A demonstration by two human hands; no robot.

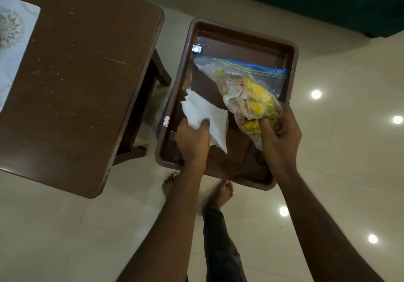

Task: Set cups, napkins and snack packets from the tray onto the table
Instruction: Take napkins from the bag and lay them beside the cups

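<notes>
Placemat (13,48) at far left on the brown table (83,85). Brown tray (293,63) right of the table, over the tiled floor (349,150). Left hand (192,142) curled tight, gripping a white napkin (205,111) above the tray. Right hand (279,133) clutching a clear zip bag (247,85) of yellow snack packets, lifted inside the tray.
</notes>
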